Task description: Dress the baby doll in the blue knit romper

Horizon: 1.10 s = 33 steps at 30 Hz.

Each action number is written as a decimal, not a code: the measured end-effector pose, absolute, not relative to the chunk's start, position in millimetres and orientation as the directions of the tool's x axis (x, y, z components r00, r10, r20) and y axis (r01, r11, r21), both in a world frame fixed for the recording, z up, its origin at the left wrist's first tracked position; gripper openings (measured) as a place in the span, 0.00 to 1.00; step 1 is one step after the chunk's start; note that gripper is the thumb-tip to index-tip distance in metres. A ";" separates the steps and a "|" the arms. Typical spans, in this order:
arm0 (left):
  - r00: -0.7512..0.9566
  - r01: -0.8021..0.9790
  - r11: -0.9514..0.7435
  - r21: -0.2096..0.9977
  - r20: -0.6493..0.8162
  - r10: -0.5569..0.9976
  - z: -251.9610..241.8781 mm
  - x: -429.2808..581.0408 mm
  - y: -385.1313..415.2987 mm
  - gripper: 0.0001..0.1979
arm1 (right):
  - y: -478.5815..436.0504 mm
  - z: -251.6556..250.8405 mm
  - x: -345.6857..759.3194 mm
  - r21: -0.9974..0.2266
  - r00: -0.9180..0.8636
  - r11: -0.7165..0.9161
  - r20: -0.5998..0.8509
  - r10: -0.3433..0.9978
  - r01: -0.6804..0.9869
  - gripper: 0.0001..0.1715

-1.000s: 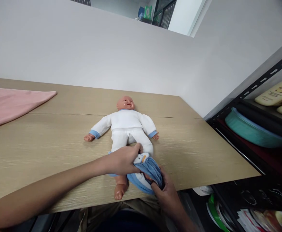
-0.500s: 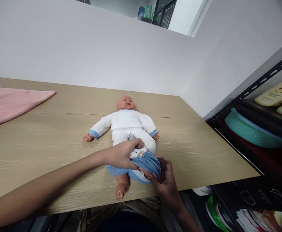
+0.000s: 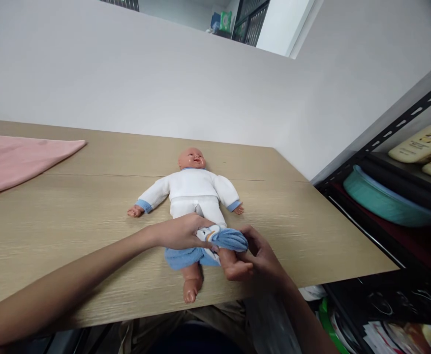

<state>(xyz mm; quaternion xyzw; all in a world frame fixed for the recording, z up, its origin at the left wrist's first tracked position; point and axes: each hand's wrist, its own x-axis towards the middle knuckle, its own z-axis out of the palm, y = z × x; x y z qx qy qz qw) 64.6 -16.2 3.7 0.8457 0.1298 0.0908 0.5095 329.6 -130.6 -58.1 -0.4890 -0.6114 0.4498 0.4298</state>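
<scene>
A baby doll (image 3: 193, 189) in a white suit with blue cuffs lies on its back on the wooden table (image 3: 90, 221), head away from me. A pair of blue trousers (image 3: 215, 243) is bunched around its legs, below the knees. My left hand (image 3: 180, 231) pinches the waistband of the blue trousers on the left side. My right hand (image 3: 265, 255) grips the same garment on the right, beside the doll's bare foot (image 3: 237, 269). The other bare foot (image 3: 191, 290) points toward the table's near edge.
A pink cloth (image 3: 12, 160) lies at the table's far left. A black metal shelf (image 3: 392, 196) stands on the right with a teal basin (image 3: 381, 199) and cream bottles (image 3: 420, 142). A white wall runs behind the table.
Both hands have drawn the blue trousers up the doll's legs. One foot that was covered now sticks out bare beside my right hand.
</scene>
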 end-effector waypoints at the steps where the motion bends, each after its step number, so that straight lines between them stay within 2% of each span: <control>1: 0.946 0.143 -0.435 0.889 0.007 0.324 4.4 65.2 -16.5 0.16 | -125.1 -55.8 333.0 -0.976 -0.192 0.079 0.040 0.981 0.201 0.16; 5: 0.871 0.276 -0.484 0.831 -0.002 0.492 2.2 67.3 -18.1 0.24 | -102.7 -43.4 344.9 -0.980 -0.438 -0.061 -0.140 0.888 0.188 0.30; 7: 0.810 0.363 -0.541 0.758 0.030 0.586 0.2 67.1 -18.1 0.27 | -93.9 -38.7 346.5 -0.979 -0.505 -0.057 -0.150 0.850 0.195 0.34; 10: 0.769 0.391 -0.602 0.696 0.112 0.629 1.1 65.5 -17.2 0.27 | -87.1 -35.3 339.6 -0.976 -0.412 0.053 -0.041 0.910 0.213 0.25; 13: 0.748 0.373 -0.616 0.694 0.168 0.642 7.4 63.2 -15.6 0.25 | -83.9 -30.0 325.4 -0.938 -0.266 0.187 0.108 0.958 0.293 0.19; 15: 0.727 0.397 -0.605 0.690 0.165 0.666 12.2 60.2 -13.7 0.25 | -77.8 -24.0 316.8 -0.918 -0.236 0.236 0.165 0.958 0.318 0.16; 18: 0.694 0.519 -0.599 0.610 0.109 0.711 18.7 50.0 -7.9 0.30 | -56.7 -17.3 309.1 -0.955 -0.252 0.142 0.075 0.965 0.259 0.15; 21: 0.703 0.635 -0.562 0.529 -0.095 0.705 27.7 32.7 3.5 0.32 | -27.7 -18.1 304.5 -0.960 -0.236 0.086 0.021 0.972 0.267 0.16; 23: 0.714 0.655 -0.496 0.570 -0.254 0.652 35.8 19.8 14.5 0.27 | -12.0 -21.1 301.6 -0.946 -0.229 0.113 0.042 0.972 0.304 0.15; 25: 0.728 0.637 -0.432 0.638 -0.314 0.609 42.9 8.2 27.2 0.20 | -1.8 -23.8 299.4 -0.940 -0.232 0.133 0.060 0.971 0.313 0.12; 27: 0.724 0.619 -0.409 0.671 -0.286 0.627 45.7 -0.6 39.3 0.16 | 4.0 -25.5 298.8 -0.949 -0.209 0.129 0.070 0.975 0.286 0.10; 30: 0.657 0.645 -0.385 0.660 -0.222 0.721 38.3 -5.6 53.0 0.17 | 9.2 -25.9 299.2 -0.961 -0.173 0.104 0.060 0.983 0.256 0.07; 33: 0.575 0.648 -0.297 0.702 -0.194 0.795 22.3 0.3 60.5 0.22 | 13.5 -22.3 296.3 -0.899 -0.203 0.207 0.137 0.970 0.386 0.09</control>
